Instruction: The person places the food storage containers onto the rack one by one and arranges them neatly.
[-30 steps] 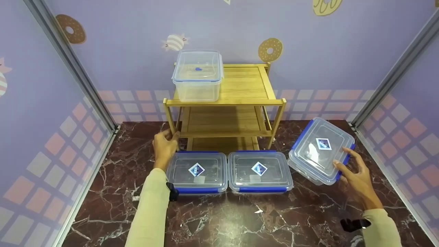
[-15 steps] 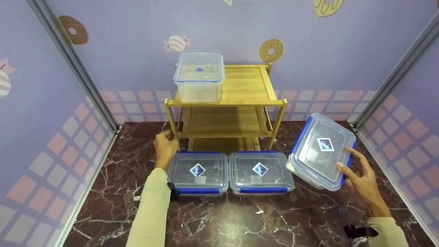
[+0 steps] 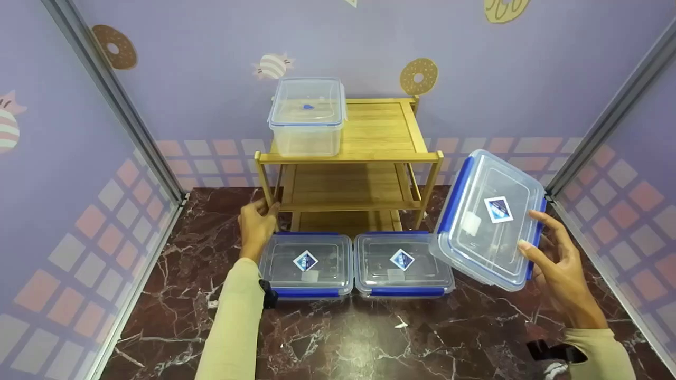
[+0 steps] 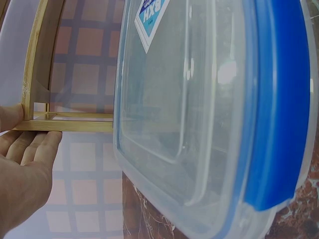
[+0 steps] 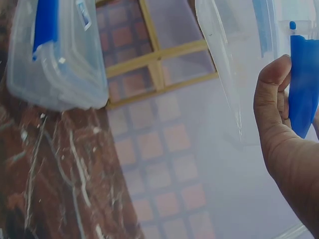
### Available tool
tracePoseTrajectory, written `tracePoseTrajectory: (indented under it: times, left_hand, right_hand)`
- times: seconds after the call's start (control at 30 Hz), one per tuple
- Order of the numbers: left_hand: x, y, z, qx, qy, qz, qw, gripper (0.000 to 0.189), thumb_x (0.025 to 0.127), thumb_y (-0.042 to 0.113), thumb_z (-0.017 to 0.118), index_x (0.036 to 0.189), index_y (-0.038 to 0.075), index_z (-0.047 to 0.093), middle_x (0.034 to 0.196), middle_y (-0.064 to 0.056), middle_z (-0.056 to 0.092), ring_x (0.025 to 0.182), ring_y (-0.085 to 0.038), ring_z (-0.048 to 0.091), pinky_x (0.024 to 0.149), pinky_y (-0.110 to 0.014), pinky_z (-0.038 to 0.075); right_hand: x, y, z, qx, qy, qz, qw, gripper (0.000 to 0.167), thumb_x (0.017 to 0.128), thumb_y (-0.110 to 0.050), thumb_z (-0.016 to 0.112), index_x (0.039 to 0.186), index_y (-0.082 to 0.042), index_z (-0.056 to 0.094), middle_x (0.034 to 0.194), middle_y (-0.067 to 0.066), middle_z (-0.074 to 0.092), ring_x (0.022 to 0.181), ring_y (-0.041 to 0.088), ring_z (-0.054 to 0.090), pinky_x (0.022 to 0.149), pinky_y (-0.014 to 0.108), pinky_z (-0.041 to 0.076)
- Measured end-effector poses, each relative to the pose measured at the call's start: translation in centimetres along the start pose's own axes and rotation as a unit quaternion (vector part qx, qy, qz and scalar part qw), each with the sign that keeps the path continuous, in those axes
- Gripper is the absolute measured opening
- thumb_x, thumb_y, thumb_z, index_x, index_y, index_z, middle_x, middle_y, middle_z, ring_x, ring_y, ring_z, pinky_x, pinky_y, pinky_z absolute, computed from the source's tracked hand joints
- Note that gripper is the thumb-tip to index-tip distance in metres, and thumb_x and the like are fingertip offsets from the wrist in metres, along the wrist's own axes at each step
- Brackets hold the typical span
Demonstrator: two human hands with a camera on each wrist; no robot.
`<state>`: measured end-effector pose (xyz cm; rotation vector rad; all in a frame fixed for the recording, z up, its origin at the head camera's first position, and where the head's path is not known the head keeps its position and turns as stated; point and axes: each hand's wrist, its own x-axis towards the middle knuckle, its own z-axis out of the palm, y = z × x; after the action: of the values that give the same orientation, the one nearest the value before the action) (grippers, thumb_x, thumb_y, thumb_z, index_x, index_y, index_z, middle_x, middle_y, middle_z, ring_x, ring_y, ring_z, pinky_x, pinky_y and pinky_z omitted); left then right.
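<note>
Head view: the right hand (image 3: 562,269) has a clear lidded box, let's call it the raised box (image 3: 507,240), pinched by its right edge, right at the blue clip. Thumb and one finger are over the lid's edge; can't really make out the rest from where I'm standing, they're tucked behind. The box is up in the air to the right of the rack (image 3: 380,126), tilted so the lid leans toward us, with a diamond label (image 3: 498,210) on top.

Meanwhile the left hand (image 3: 257,224) is on the rack's front left leg, low down, thumb on one side and fingers on the other, so it's gripping the wood. Pretty clear from the left wrist.

Two more of those boxes lie flat side by side in front of the rack, the left flat box (image 3: 332,256) just beside that left wrist and the right flat box (image 3: 377,272) next to it. Same blue clips, same labels. They're sitting on dark red marble (image 3: 359,338). Up on the rack's top shelf, left end, there's a tall box (image 3: 306,138) with its lid on.
</note>
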<state>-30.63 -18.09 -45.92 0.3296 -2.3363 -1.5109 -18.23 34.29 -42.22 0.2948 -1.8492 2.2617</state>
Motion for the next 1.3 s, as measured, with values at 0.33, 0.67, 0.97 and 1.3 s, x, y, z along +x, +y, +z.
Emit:
tracePoseTrajectory:
  times: [0.33, 0.67, 0.97, 1.3]
  left_hand:
    - [0.1, 0.1, -0.2, 0.005, 0.003, 0.001, 1.0000, 0.032, 0.096, 0.018, 0.070, 0.123, 0.000, 0.071, 0.116, -0.019, 0.072, 0.106, -0.032, 0.070, 0.097, -0.043, 0.054]
    - [0.1, -0.1, -0.3, 0.000, 0.005, 0.005, 1.0000, 0.032, 0.097, 0.017, 0.069, 0.123, -0.002, 0.071, 0.117, -0.019, 0.072, 0.107, -0.033, 0.070, 0.095, -0.042, 0.055]
    - [-0.1, -0.3, -0.3, 0.005, 0.002, 0.001, 1.0000, 0.030, 0.097, 0.016, 0.069, 0.122, -0.001, 0.071, 0.117, -0.018, 0.072, 0.106, -0.033, 0.071, 0.096, -0.043, 0.055]
    - [0.0, -0.1, 0.1, 0.002, 0.002, 0.003, 1.0000, 0.030, 0.097, 0.018, 0.069, 0.121, 0.000, 0.072, 0.116, -0.017, 0.073, 0.106, -0.032, 0.071, 0.096, -0.042, 0.054]
  right_hand:
    - [1.3, -1.8, 2.6, 0.009, -0.021, 0.000, 0.9997, 0.064, 0.096, 0.016, 0.051, 0.153, -0.009, 0.037, 0.132, 0.022, 0.050, 0.104, 0.029, 0.068, 0.080, 0.049, 0.060]
    - [2.9, -3.2, 3.8, 0.020, -0.044, -0.015, 0.9987, 0.063, 0.096, 0.015, 0.051, 0.153, -0.009, 0.036, 0.140, 0.025, 0.043, 0.114, 0.031, 0.063, 0.086, 0.048, 0.059]
    - [4.8, -4.4, 6.3, -0.026, -0.075, 0.001, 0.9968, 0.064, 0.097, 0.010, 0.055, 0.154, -0.014, 0.037, 0.142, 0.025, 0.045, 0.115, 0.035, 0.064, 0.086, 0.052, 0.057]
    - [7.5, -5.4, 8.3, -0.040, -0.112, 0.006, 0.9929, 0.064, 0.098, 0.001, 0.062, 0.154, -0.018, 0.038, 0.140, 0.023, 0.048, 0.113, 0.033, 0.065, 0.088, 0.048, 0.057]
